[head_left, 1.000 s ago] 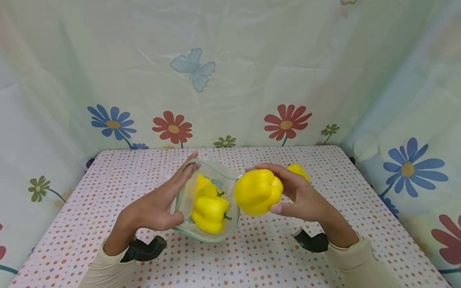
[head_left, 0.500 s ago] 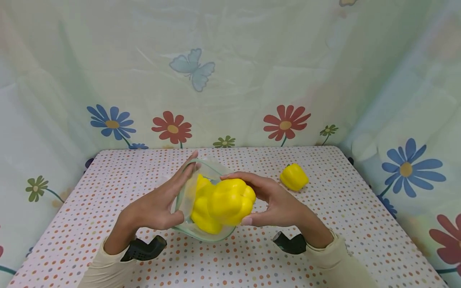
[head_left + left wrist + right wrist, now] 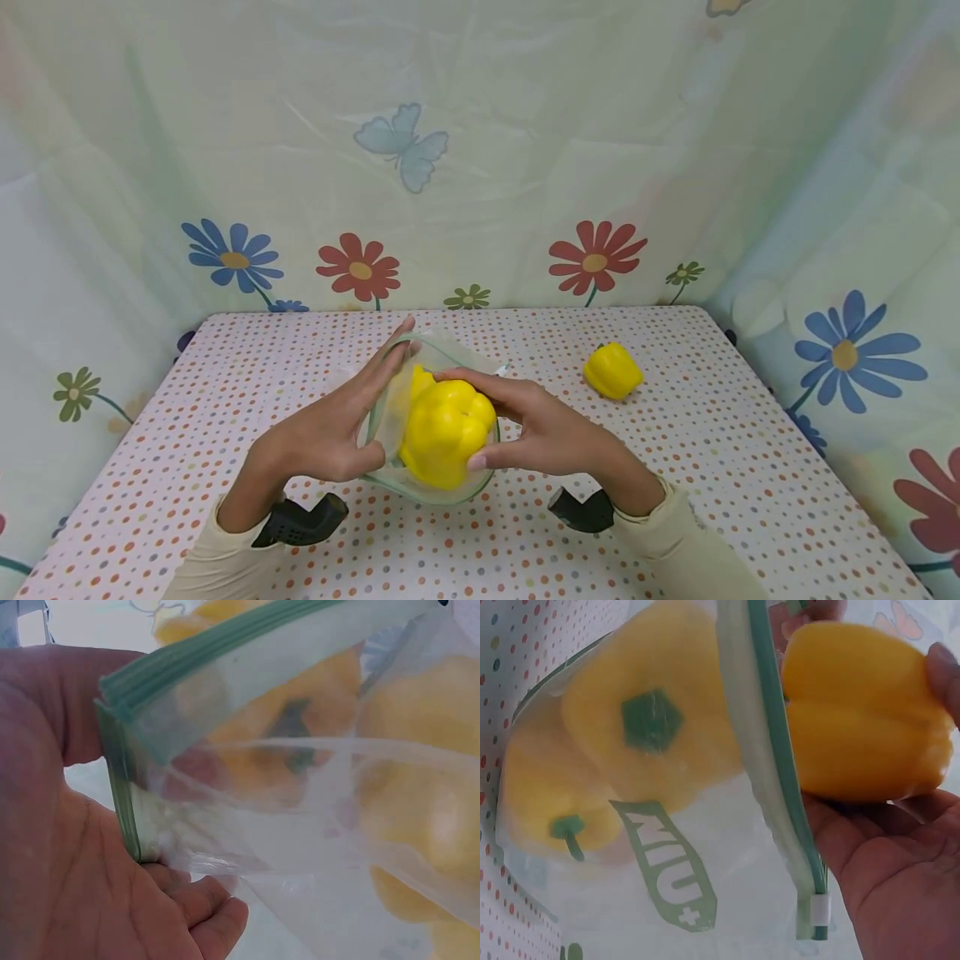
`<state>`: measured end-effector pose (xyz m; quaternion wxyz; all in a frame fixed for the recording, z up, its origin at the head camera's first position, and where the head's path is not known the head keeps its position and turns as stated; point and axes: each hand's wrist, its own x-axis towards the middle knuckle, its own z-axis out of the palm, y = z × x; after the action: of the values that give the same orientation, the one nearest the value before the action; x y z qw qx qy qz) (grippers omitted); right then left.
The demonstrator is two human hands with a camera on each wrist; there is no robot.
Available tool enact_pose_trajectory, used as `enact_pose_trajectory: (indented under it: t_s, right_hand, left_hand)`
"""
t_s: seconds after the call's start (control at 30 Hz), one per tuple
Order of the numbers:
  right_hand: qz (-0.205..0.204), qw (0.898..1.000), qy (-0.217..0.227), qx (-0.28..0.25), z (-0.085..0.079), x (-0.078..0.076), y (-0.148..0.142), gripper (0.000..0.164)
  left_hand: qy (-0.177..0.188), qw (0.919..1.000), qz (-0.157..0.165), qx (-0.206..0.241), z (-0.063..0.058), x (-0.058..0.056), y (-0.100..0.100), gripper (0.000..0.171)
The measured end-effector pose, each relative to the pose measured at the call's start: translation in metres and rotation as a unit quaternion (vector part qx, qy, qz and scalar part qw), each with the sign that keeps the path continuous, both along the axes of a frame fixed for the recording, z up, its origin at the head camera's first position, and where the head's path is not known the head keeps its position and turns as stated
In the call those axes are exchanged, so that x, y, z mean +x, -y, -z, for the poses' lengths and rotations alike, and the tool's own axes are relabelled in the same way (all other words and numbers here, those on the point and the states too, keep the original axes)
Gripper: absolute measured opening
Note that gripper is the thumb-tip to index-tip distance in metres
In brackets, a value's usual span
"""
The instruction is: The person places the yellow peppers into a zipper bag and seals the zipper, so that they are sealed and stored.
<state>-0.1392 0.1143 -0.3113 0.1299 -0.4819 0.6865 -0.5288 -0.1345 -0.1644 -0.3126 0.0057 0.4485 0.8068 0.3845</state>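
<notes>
In the head view my left hand (image 3: 330,429) holds the mouth of a clear zip bag (image 3: 390,417), its fingers along the far rim. The left wrist view shows the green zip strip (image 3: 217,667) beside my thumb, with fingertips bent against the bag's outside. My right hand (image 3: 551,429) grips a yellow bell pepper (image 3: 450,429) between thumb and fingers at the opening. Through the plastic, the right wrist view shows two more yellow peppers, an upper pepper (image 3: 682,667) and a lower pepper (image 3: 547,769), with green stems. The gripped pepper mostly hides them from the head camera.
Another yellow pepper (image 3: 613,372) lies on the dotted tabletop (image 3: 525,533), to the right of the bag and farther back. A flower-printed curtain (image 3: 480,167) stands behind the table and on both sides. Black wrist devices (image 3: 303,521) are on both forearms.
My right hand has carried its pepper leftward from beside the bag to the bag's mouth, over the peppers inside. The loose pepper has come into full view. My left hand has barely moved.
</notes>
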Motion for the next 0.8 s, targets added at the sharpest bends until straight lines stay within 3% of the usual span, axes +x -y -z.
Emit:
enact_pose_trajectory:
  t_s: [0.13,0.43,0.63,0.8]
  right_hand:
    - [0.011,1.000,-0.001,0.013,0.002,0.000,0.002,0.078]
    - [0.062,0.996,-0.053,0.022,0.000,0.001,0.003,0.079]
    - [0.095,0.994,-0.047,0.002,0.000,0.003,0.008,0.080]
    - [0.133,0.987,-0.085,-0.013,0.002,0.003,0.013,0.081]
  left_hand:
    - [0.000,1.0000,-0.003,-0.002,0.000,0.000,-0.002,0.105]
    - [0.001,0.9999,-0.009,-0.007,-0.001,0.004,-0.005,0.103]
    - [-0.001,0.9999,-0.012,-0.012,-0.001,0.005,-0.004,0.104]
    - [-0.001,1.0000,-0.007,-0.006,-0.002,0.004,-0.005,0.105]
